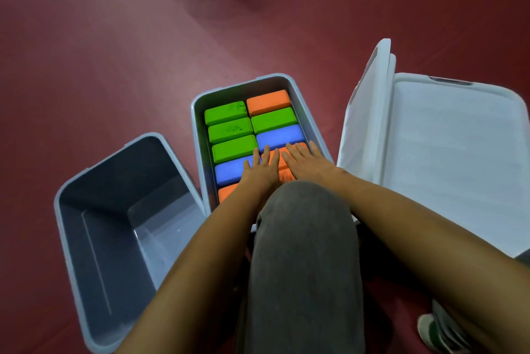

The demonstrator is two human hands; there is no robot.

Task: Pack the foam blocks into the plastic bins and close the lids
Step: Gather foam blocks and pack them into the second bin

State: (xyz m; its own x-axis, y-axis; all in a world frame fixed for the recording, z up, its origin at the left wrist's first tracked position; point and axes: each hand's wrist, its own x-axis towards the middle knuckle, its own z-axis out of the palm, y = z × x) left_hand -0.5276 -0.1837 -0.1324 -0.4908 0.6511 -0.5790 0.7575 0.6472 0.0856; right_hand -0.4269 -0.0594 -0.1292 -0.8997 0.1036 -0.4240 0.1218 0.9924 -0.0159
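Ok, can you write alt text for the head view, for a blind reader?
A person's left hand and right hand rest flat on colourful foam blocks filling the middle bin. An empty bin stands left of it; a loose lid and lidded bin stand right.

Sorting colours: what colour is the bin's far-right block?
The block is orange, clearest in head view.

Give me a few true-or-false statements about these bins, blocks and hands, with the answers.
1. The left hand and right hand both lie flat on the foam blocks in the middle bin. True.
2. The left bin is packed with blocks. False: no blocks show inside it.
3. The middle bin has its lid on. False: it is open on top.
4. Green, orange and blue blocks show in the middle bin. True.
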